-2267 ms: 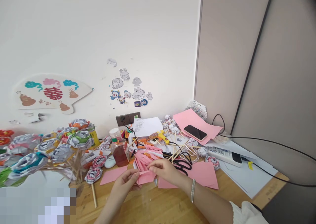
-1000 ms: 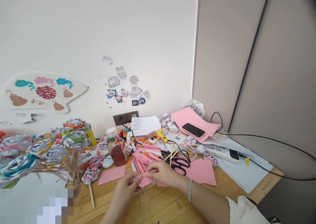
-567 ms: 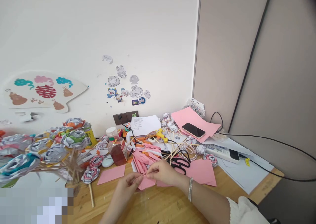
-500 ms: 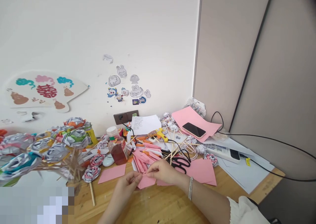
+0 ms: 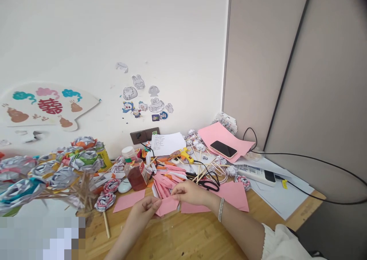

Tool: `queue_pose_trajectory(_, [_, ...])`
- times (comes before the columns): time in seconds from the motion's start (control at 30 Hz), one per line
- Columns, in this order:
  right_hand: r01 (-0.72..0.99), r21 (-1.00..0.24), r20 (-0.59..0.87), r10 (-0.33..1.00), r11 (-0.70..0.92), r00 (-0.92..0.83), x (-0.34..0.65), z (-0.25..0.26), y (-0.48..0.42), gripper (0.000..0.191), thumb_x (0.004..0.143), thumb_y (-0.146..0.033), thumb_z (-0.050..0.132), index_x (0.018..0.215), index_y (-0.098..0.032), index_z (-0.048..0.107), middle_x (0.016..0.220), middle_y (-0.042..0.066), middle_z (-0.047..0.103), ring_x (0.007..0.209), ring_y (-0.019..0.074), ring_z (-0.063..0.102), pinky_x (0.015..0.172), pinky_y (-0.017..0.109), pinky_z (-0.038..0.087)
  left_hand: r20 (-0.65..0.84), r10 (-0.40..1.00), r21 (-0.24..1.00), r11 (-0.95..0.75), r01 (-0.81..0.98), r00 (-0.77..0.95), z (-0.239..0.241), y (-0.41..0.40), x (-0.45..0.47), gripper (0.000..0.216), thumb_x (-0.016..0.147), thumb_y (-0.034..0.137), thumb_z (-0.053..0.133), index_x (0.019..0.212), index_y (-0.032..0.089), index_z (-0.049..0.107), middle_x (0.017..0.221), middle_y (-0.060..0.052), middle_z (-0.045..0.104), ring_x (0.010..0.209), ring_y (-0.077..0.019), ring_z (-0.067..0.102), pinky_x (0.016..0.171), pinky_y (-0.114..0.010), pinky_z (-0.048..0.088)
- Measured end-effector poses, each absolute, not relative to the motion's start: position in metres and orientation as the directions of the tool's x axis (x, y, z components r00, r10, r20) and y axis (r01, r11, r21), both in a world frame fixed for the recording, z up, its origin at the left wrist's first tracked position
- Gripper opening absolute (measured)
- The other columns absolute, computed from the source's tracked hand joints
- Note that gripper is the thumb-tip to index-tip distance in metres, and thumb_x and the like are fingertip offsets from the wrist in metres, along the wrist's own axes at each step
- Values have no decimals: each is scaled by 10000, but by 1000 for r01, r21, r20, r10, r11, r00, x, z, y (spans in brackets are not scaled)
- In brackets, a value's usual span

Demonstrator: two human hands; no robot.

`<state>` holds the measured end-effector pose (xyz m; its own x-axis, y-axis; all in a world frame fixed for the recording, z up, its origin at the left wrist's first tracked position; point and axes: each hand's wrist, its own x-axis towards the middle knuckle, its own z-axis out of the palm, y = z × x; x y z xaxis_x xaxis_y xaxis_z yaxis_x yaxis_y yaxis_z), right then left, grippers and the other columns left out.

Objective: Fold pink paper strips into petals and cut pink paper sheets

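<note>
A small piece of pink paper (image 5: 168, 206) is held between both hands above the near part of the wooden table. My left hand (image 5: 144, 210) pinches its left side between thumb and fingers. At its upper right edge, my right hand (image 5: 189, 193) grips it the same way; a silvery bracelet circles that wrist. Just behind the paper lies a heap of folded pink strips (image 5: 163, 184). A flat pink sheet (image 5: 129, 201) rests left of my hands, and larger pink sheets (image 5: 233, 197) lie beyond my right wrist.
Black-handled scissors (image 5: 209, 185), a yellow glue gun (image 5: 187, 155) and thin sticks crowd the middle. A bottle of reddish liquid (image 5: 136, 173) stands behind my left hand. Paper flowers (image 5: 86, 160) fill the left side. A phone (image 5: 223, 149) lies on pink paper; a power strip (image 5: 256, 175) sits at right.
My hands have moved slightly apart along the paper's upper edge, so more of the pink piece shows between them. The whole view has shifted a little.
</note>
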<state>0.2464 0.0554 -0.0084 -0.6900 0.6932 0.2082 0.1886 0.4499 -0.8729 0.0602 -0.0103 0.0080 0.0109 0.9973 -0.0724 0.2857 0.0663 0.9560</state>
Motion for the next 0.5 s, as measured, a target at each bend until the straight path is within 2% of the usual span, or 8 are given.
queue_pose_trajectory(0.2, [167,-866,221,661,471,-717,248,-6,54,183,769,-229,483,891,-179,609,779,8,606,688,113,526,617,204,391,-67,998,958,60,281,16,12,-11,59,372,539,530,621,583,162,579,498,60,437,511,-120,456,532,-279,486])
queue_pose_trajectory(0.37, [95,-900,222,635,426,-740,251,-7,57,217,814,-237,429,980,-190,562,872,26,587,786,130,534,699,238,403,-82,997,965,77,252,12,15,-12,58,359,533,520,630,563,167,575,503,51,475,511,-130,498,526,-267,475])
queue_pose_trajectory(0.5, [22,-931,245,667,365,-703,249,-12,60,229,828,-285,423,1008,-179,517,821,24,560,791,137,526,725,266,400,-95,995,976,93,198,0,18,-11,56,368,509,523,645,536,165,565,502,43,508,508,-136,525,530,-268,470])
